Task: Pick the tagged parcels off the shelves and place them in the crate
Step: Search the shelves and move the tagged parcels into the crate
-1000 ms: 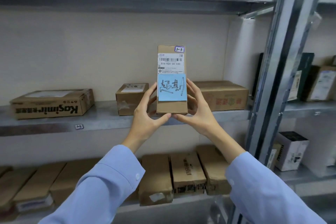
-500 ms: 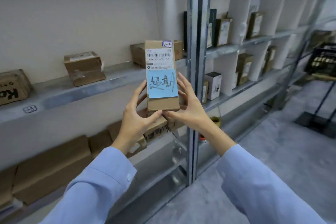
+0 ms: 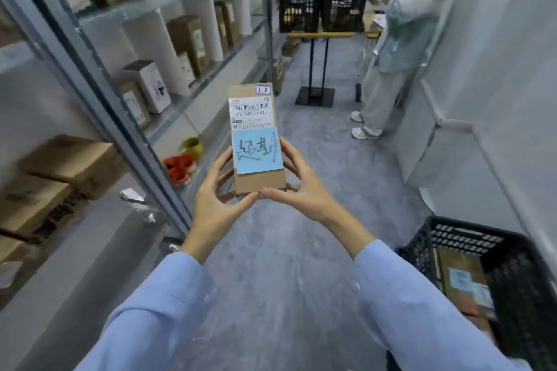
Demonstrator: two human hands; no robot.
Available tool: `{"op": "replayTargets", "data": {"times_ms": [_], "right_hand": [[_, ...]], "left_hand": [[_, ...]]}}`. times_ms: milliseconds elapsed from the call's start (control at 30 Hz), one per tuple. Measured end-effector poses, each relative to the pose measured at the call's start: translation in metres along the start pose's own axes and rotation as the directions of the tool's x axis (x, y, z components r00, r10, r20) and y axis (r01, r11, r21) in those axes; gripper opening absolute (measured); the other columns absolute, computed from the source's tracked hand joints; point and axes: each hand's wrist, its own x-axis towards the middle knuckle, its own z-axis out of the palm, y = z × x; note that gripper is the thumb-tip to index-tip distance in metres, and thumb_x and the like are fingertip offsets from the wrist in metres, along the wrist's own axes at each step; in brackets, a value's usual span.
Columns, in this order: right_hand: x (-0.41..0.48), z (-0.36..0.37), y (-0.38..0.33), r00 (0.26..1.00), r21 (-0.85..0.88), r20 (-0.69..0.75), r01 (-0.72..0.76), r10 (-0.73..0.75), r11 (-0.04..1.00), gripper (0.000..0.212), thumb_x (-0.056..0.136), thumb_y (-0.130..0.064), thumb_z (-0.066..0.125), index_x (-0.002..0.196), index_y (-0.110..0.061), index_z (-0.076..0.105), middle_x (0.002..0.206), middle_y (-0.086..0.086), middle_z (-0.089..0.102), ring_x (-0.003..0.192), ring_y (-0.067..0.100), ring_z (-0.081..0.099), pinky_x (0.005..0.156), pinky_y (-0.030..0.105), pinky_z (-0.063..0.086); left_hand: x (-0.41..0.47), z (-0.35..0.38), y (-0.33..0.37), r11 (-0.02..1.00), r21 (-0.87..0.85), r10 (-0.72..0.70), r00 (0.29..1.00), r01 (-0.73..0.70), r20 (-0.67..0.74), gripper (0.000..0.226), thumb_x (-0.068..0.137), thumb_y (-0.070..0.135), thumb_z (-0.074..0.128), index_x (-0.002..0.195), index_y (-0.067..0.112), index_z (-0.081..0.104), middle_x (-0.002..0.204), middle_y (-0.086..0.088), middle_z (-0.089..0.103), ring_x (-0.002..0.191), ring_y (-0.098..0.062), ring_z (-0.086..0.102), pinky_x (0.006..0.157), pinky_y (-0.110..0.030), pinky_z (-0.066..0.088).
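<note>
A small brown cardboard parcel (image 3: 259, 182) stands upright in front of me, with a barcode label and a blue handwritten tag (image 3: 257, 151) on its face. My left hand (image 3: 215, 200) grips its lower left side and my right hand (image 3: 301, 187) grips its lower right side. Both hold it over the grey aisle floor. A black plastic crate (image 3: 470, 238) sits on the floor at the lower right, with a labelled brown parcel (image 3: 462, 277) inside.
Metal shelving (image 3: 99, 81) with several cardboard boxes runs along the left. Red tape rolls (image 3: 177, 167) lie on a low shelf. Two black crates (image 3: 322, 7) stand on a small table down the aisle. A person (image 3: 401, 39) stands by the right wall.
My view has swung right, from the shelf to the aisle. The parcel has stayed in both hands and come away from the shelves; the floor crate has come into sight.
</note>
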Motion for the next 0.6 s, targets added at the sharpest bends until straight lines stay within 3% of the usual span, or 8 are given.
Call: {"op": "replayTargets", "data": {"times_ms": [167, 300, 367, 500, 600], "right_hand": [[-0.066, -0.096, 0.046, 0.972, 0.002, -0.207, -0.115, 0.113, 0.993, 0.082, 0.089, -0.02, 0.073, 0.153, -0.035, 0.025, 0.146, -0.033, 0.036, 0.137, -0.003, 0.036, 0.098, 0.031, 0.052], [-0.125, -0.171, 0.087, 0.929, -0.01, -0.308, -0.217, 0.204, 0.976, 0.079, 0.09, -0.028, 0.071, 0.153, -0.04, 0.023, 0.151, -0.026, 0.034, 0.138, -0.003, 0.034, 0.106, 0.046, 0.047], [-0.153, -0.209, 0.109, 0.906, -0.001, -0.336, -0.275, 0.259, 0.961, 0.08, 0.088, -0.036, 0.071, 0.151, -0.046, 0.023, 0.152, -0.025, 0.033, 0.139, -0.002, 0.033, 0.108, 0.051, 0.043], [-0.207, -0.276, 0.152, 0.858, -0.007, -0.371, -0.384, 0.354, 0.923, 0.084, 0.082, -0.053, 0.068, 0.149, -0.054, 0.017, 0.156, -0.022, 0.03, 0.142, 0.009, 0.034, 0.11, 0.054, 0.039], [-0.244, -0.318, 0.186, 0.821, 0.017, -0.379, -0.456, 0.428, 0.89, 0.084, 0.085, -0.053, 0.067, 0.149, -0.056, 0.013, 0.157, -0.023, 0.027, 0.144, 0.008, 0.031, 0.114, 0.052, 0.035]], "left_hand": [[-0.006, 0.119, -0.009, 0.995, -0.078, -0.043, 0.977, 0.06, 0.209, 0.087, 0.071, 0.02, 0.083, 0.145, 0.035, 0.041, 0.139, 0.025, 0.051, 0.127, -0.003, 0.051, 0.088, -0.034, 0.055], [-0.023, 0.219, -0.011, 0.986, -0.098, -0.096, 0.932, 0.138, 0.349, 0.082, 0.069, 0.022, 0.079, 0.141, 0.037, 0.042, 0.13, 0.035, 0.053, 0.124, 0.002, 0.052, 0.086, -0.029, 0.057], [-0.033, 0.268, -0.014, 0.978, -0.102, -0.128, 0.906, 0.183, 0.403, 0.083, 0.07, 0.021, 0.08, 0.143, 0.033, 0.042, 0.13, 0.034, 0.053, 0.126, -0.001, 0.052, 0.088, -0.033, 0.057], [-0.057, 0.362, -0.025, 0.959, -0.095, -0.186, 0.847, 0.266, 0.498, 0.085, 0.072, 0.019, 0.08, 0.145, 0.032, 0.04, 0.134, 0.028, 0.053, 0.129, -0.007, 0.051, 0.091, -0.046, 0.056], [-0.077, 0.423, -0.035, 0.943, -0.081, -0.228, 0.805, 0.322, 0.548, 0.084, 0.073, 0.021, 0.079, 0.145, 0.034, 0.04, 0.136, 0.026, 0.052, 0.129, -0.007, 0.05, 0.09, -0.043, 0.057]]}}
